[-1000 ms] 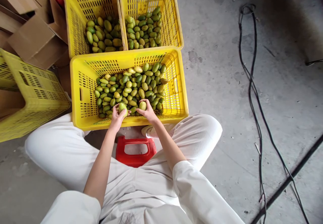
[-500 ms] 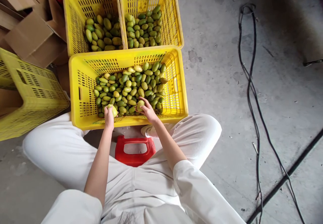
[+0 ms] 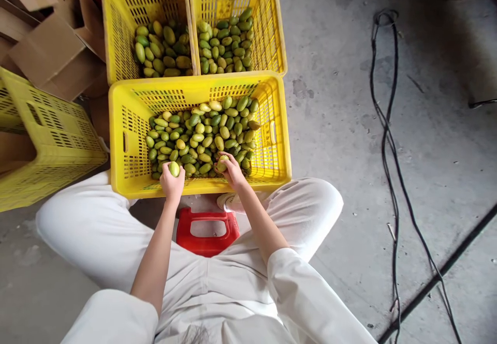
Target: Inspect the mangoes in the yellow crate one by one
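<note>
Head view is showing you seated with knees spread around the front yellow crate (image 3: pixel 120 179), a placing that is probably keeping its load within easy reach of both arms. Oval green-yellow fruits (image 3: pixel 198 138) are lying heaped across its bottom, the slotted walls hemming them in.

Your left hand (image 3: pixel 173 182) is curling around a pale green-yellow fruit (image 3: pixel 174 169) near the crate's near rim; the grip seems to be leaving the fruit's upper side bare to your eyes. Your right hand (image 3: pixel 233 170) is pinching a greener fruit (image 3: pixel 222 164) between thumb and fingers, low over the heap, though the fingers are partly hiding it.

Beyond, a left rear crate (image 3: pixel 116 33) and a right rear crate (image 3: pixel 278 39) are standing side by side, close against the front one, each holding more such fruits; that tight grouping is likely saving you a long stretch. Red plastic, apparently a stool (image 3: pixel 188 243), is showing between your thighs, probably bearing your weight.
</note>
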Demonstrator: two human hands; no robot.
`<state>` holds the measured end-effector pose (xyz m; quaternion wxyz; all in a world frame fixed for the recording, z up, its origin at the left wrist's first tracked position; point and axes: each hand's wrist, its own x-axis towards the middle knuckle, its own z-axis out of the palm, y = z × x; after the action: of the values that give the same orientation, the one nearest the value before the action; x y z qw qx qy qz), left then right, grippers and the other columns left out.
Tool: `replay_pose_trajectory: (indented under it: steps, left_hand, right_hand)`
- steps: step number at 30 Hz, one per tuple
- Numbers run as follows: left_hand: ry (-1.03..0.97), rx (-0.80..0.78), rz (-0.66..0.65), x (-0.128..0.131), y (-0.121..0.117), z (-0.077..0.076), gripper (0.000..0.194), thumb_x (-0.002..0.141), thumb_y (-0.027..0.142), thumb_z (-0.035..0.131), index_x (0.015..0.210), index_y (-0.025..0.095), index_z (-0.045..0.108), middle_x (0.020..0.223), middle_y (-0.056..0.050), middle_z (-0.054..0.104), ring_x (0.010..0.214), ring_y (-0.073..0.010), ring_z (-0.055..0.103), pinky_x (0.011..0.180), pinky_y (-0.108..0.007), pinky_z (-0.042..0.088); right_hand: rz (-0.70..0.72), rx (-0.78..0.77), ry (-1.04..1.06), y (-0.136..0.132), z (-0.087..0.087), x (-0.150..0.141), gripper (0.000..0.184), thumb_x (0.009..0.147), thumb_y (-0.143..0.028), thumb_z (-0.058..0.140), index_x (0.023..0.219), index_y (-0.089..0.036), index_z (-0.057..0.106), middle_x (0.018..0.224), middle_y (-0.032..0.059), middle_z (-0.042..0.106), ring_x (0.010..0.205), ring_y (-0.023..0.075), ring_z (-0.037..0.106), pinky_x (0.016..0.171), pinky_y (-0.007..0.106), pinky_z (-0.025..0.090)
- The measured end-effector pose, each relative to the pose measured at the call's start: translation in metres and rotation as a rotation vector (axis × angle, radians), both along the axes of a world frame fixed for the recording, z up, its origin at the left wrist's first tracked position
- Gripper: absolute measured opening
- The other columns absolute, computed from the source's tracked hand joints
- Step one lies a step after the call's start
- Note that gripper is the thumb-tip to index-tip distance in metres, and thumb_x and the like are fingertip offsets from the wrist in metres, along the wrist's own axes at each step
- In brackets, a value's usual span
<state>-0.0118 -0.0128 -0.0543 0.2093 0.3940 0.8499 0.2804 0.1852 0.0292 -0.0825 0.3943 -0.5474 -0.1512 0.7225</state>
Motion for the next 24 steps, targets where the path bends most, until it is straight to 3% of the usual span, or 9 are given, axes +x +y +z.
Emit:
replay_pose_trajectory:
  steps: [4, 8, 10, 12, 14, 16, 19, 22, 24]
  left_hand:
    - [0.083, -0.152, -0.083, 0.006, 0.0, 0.002, 0.024, 0.079, 0.033, 0.066, 0.099, 0.022, 0.059, 0.079, -0.009, 0.065, 0.081, -0.0313, 0.065, 0.072, -0.036, 0.044]
    - [0.108, -0.194, -0.126, 0.011, 0.0, -0.002, 0.029, 0.08, 0.034, 0.065, 0.106, 0.021, 0.062, 0.077, -0.01, 0.066, 0.078, -0.0311, 0.065, 0.069, -0.034, 0.043]
    - [0.106, -0.201, -0.13, 0.011, -0.001, -0.004, 0.03, 0.08, 0.033, 0.065, 0.107, 0.021, 0.063, 0.077, -0.01, 0.067, 0.077, -0.0307, 0.065, 0.068, -0.034, 0.042]
    - [0.091, -0.2, -0.142, 0.011, -0.001, -0.005, 0.029, 0.08, 0.033, 0.065, 0.107, 0.021, 0.063, 0.078, -0.01, 0.067, 0.075, -0.03, 0.064, 0.066, -0.033, 0.042]
    - [0.081, -0.203, -0.157, 0.011, -0.002, -0.006, 0.029, 0.08, 0.032, 0.066, 0.107, 0.021, 0.063, 0.08, -0.01, 0.068, 0.074, -0.0299, 0.064, 0.065, -0.033, 0.041]
    - [0.087, -0.217, -0.169, 0.011, -0.002, -0.006, 0.03, 0.081, 0.032, 0.065, 0.109, 0.02, 0.063, 0.083, -0.012, 0.069, 0.075, -0.0304, 0.064, 0.066, -0.033, 0.041]
    - [0.105, -0.234, -0.191, 0.011, -0.002, -0.008, 0.031, 0.082, 0.032, 0.064, 0.111, 0.019, 0.063, 0.087, -0.014, 0.07, 0.075, -0.031, 0.065, 0.066, -0.033, 0.041]
    - [0.103, -0.233, -0.192, 0.01, -0.002, -0.01, 0.031, 0.083, 0.033, 0.064, 0.11, 0.019, 0.064, 0.086, -0.014, 0.07, 0.074, -0.0308, 0.065, 0.065, -0.033, 0.041]
    - [0.098, -0.243, -0.184, 0.009, -0.002, -0.011, 0.031, 0.084, 0.034, 0.063, 0.11, 0.019, 0.064, 0.085, -0.014, 0.07, 0.074, -0.0312, 0.065, 0.065, -0.034, 0.041]
  right_hand:
    - [-0.094, -0.067, 0.081, 0.001, -0.007, 0.007, 0.04, 0.062, -0.036, 0.075, 0.095, -0.023, 0.057, 0.094, 0.0026, 0.067, 0.087, 0.0208, 0.069, 0.073, 0.035, 0.059]
    - [-0.217, -0.177, 0.121, 0.004, -0.013, 0.008, 0.032, 0.067, -0.037, 0.081, 0.083, -0.022, 0.057, 0.087, 0.0029, 0.067, 0.091, 0.0214, 0.068, 0.077, 0.037, 0.062]
    - [-0.307, -0.256, 0.096, 0.011, -0.019, 0.007, 0.033, 0.068, -0.037, 0.082, 0.082, -0.023, 0.056, 0.083, 0.0025, 0.065, 0.088, 0.0206, 0.067, 0.077, 0.037, 0.063]
    - [-0.31, -0.276, 0.027, 0.028, -0.024, 0.007, 0.034, 0.071, -0.042, 0.081, 0.083, -0.024, 0.055, 0.081, 0.003, 0.063, 0.087, 0.0213, 0.065, 0.076, 0.038, 0.063]
    - [-0.19, -0.171, -0.069, 0.06, -0.028, 0.01, 0.035, 0.075, -0.05, 0.076, 0.086, -0.024, 0.055, 0.08, 0.0045, 0.059, 0.088, 0.0236, 0.064, 0.077, 0.041, 0.063]
    - [-0.077, 0.026, -0.166, 0.109, -0.025, 0.015, 0.035, 0.081, -0.057, 0.068, 0.089, -0.024, 0.058, 0.078, 0.0058, 0.058, 0.088, 0.0251, 0.063, 0.078, 0.044, 0.063]
    - [-0.095, 0.309, -0.255, 0.2, -0.008, 0.024, 0.044, 0.093, -0.063, 0.047, 0.091, -0.022, 0.063, 0.084, 0.0093, 0.063, 0.096, 0.0251, 0.066, 0.084, 0.046, 0.062]
    - [-0.068, 0.446, -0.27, 0.271, 0.016, 0.032, 0.076, 0.099, -0.059, 0.006, 0.09, -0.016, 0.067, 0.115, 0.0143, 0.066, 0.118, 0.0213, 0.064, 0.091, 0.042, 0.056]
    - [0.118, 0.602, -0.497, 0.28, 0.026, 0.035, 0.1, 0.09, -0.042, -0.024, 0.092, -0.005, 0.069, 0.135, 0.0141, 0.057, 0.128, 0.0213, 0.058, 0.086, 0.043, 0.051]
